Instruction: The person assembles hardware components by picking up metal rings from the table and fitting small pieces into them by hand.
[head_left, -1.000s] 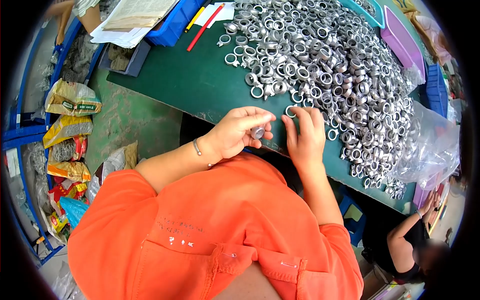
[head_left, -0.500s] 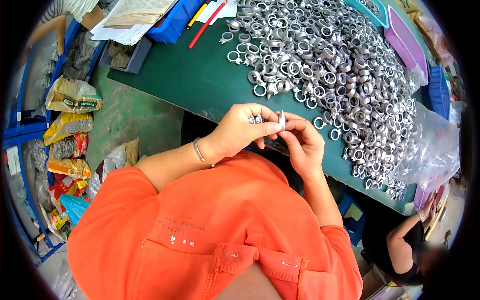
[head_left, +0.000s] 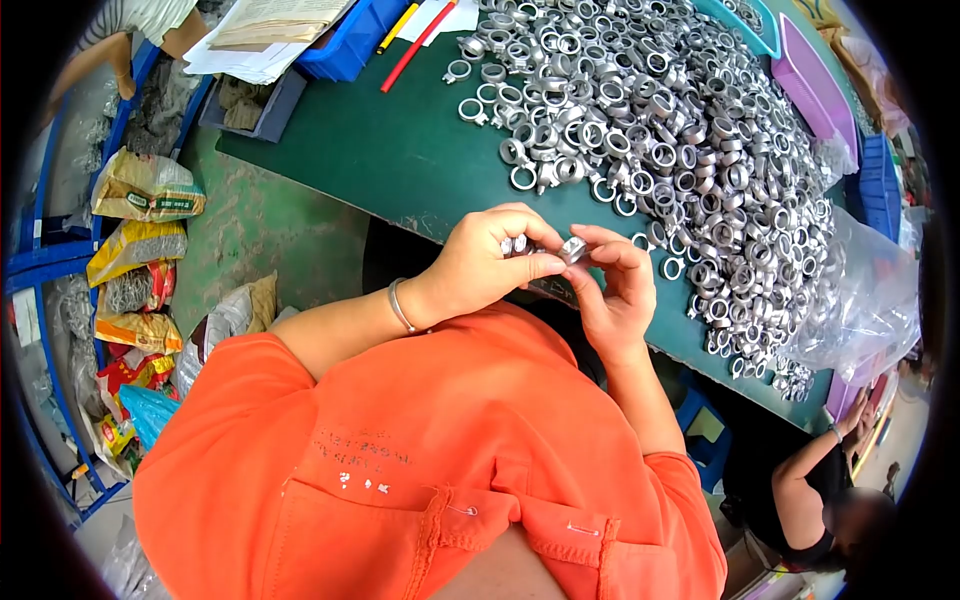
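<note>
- Green worktable: supports the loose stock; its near edge lies just beyond the torso, which presumably suits short arm movements.
- Heap of metal rings: spreads over the table ahead and to the right, likely placed for easy reach.
- Clear plastic bag: lies along the heap's right side; its purpose cannot be told.
- Left hand: thumb and forefinger pinch one ring; the other fingers curl inward, apparently to retain spare pieces.
- Right hand: thumb and forefinger close on the same ring from the opposite side, probably to steady or turn it; the remaining fingers are bent.
- Held ring: sits between both hands' fingertips, near the table edge.
- Small metal pieces: rest within the left hand's curled fingers.
</note>
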